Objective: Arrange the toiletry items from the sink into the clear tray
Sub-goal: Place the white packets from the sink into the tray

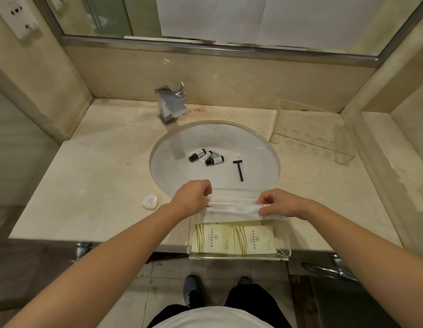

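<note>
A clear tray (pixel 239 258) sits at the counter's front edge, below the white sink (pixel 260 147). Two cream packets (pixel 231 239) lie flat in its near half. My left hand (pixel 194 196) and my right hand (pixel 280 202) pinch the two ends of long white wrapped packets (pixel 231 207) at the tray's far side. In the sink basin lie small dark bottles (pixel 207 157) near the drain and a black razor (pixel 239 170) to their right.
A chrome faucet (pixel 171 104) stands behind the sink. A round white soap packet (pixel 151 201) lies on the counter left of my left hand. A clear holder with round holes (pixel 312 138) sits at the back right. A mirror spans the wall above.
</note>
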Demonstrator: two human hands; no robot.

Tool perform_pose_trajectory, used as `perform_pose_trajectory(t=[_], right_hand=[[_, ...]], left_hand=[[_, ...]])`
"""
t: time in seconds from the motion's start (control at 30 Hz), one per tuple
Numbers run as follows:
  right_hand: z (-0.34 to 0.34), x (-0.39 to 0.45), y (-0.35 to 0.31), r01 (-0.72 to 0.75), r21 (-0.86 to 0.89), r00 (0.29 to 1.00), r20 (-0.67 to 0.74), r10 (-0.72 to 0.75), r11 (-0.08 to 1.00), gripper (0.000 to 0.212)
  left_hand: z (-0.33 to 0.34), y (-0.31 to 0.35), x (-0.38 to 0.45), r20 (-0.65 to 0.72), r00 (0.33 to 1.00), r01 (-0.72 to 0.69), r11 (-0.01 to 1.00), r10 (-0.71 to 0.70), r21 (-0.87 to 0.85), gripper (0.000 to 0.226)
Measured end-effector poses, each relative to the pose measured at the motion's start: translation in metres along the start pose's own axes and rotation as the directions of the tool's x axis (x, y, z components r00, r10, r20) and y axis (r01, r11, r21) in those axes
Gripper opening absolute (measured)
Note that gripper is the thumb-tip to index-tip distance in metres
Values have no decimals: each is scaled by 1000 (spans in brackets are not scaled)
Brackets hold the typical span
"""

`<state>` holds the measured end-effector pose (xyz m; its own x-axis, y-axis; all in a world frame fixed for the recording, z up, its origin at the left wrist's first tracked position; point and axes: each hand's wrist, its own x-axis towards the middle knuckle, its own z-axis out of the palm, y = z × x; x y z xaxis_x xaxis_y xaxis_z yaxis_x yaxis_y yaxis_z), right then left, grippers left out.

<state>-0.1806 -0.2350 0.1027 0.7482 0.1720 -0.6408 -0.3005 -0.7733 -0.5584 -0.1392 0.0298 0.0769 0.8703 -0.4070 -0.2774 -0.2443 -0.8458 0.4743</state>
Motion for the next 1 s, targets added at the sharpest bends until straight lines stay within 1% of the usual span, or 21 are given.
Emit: perform_pose_trajectory(t=[0.07,0.13,0.33,0.4,0.63,0.8,1.0], right_hand=[[5,5,1,-3,-119,999,-45,-3,993,19],[10,8,2,-19,-265,996,-93,-6,964,26],[18,12,2,-59,-513,982,-185,-43,856,26],[21,13,2,-62,-557,977,-203,-64,828,26],[22,16,2,-68,-601,970,-228,-89,796,31],[24,21,3,-67,-477,985,-169,-17,876,26],[23,23,4,-47,-442,990,-139,-16,896,24]], left_hand=[[1,-2,-1,10,999,-40,995,40,88,17],[3,-4,-3,18,998,-68,987,67,145,15],[5,-8,-2,40,997,-78,982,73,170,16],[4,-8,-1,60,995,-87,980,77,177,15],[3,-9,1,97,989,-130,974,113,188,7],[7,-6,2,97,989,-131,972,113,197,9],[9,-4,4,101,991,-104,976,85,193,9]])
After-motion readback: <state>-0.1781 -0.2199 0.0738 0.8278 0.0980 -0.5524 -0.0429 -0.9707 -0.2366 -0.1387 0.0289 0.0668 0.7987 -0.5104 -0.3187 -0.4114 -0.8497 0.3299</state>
